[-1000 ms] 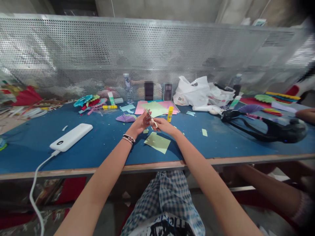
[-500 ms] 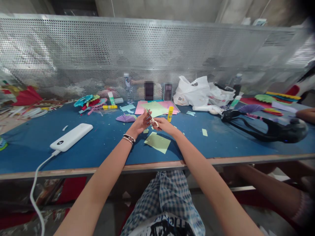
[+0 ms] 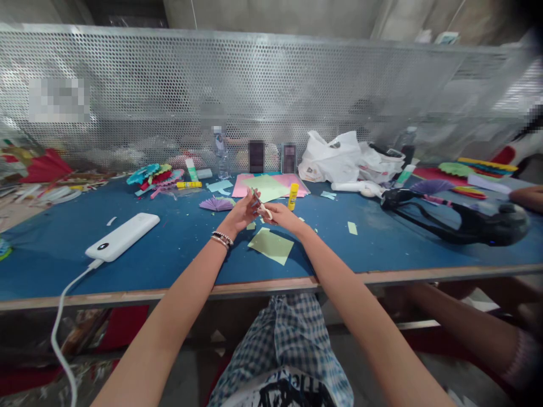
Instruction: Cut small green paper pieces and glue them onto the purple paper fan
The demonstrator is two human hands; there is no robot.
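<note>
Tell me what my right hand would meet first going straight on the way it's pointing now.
Probably your left hand: your right hand points toward it, with the scissors it holds leading the way. Depth between the two is hard to judge here.

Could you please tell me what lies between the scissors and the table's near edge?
A pale green sheet and small paper scraps, in the head view.
</note>
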